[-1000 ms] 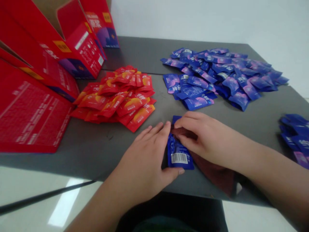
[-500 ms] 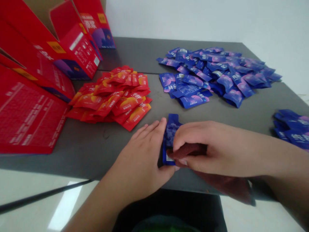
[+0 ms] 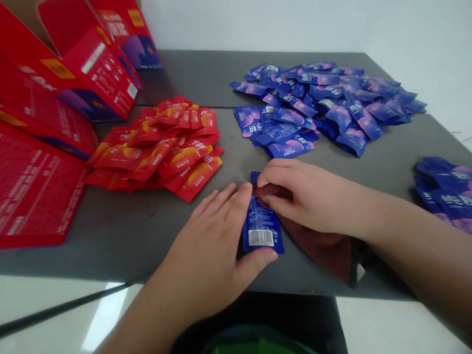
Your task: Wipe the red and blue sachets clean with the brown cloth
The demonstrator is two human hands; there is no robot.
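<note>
A blue pouch (image 3: 263, 221) lies on the grey table with its barcode side up, between my two hands. My left hand (image 3: 217, 236) is flat along the pouch's left side, fingers stretched out, with the thumb at its lower edge. Pinched in my right hand (image 3: 306, 196) is a dark red cloth (image 3: 317, 246), which touches the upper part of the pouch. The rest of the cloth trails down to the right, under my wrist. My right hand hides the pouch's upper right part.
Red pouches (image 3: 158, 152) are piled at the left, beside several red boxes (image 3: 99, 78). A large heap of blue pouches (image 3: 332, 98) spreads across the back right. A smaller stack of blue pouches (image 3: 446, 191) sits at the right edge.
My right hand has moved the cloth away from me, from the pouch's lower end to its upper end. The barcode has come into view. My left hand stays beside the pouch.
</note>
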